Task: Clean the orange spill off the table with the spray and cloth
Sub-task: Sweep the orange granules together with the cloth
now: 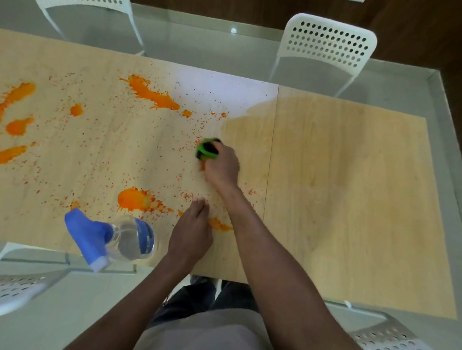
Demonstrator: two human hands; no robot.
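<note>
From your head camera, the spray bottle (116,239) stands at the near edge of the tabletop (346,196), its clear body showing clear liquid and its blue trigger head pointing toward you. Your right hand (222,167) grips the green cloth (207,149), fingers curled around it, pressing it onto the wood at the right margin of the orange spill (152,94). Your left hand (191,233) rests on the tabletop just right of the bottle, fingers loosely together, holding nothing, tips among small orange specks. Large orange blotches lie to the left and near the bottle. White perforated chairs (326,45) surround the table.
</note>
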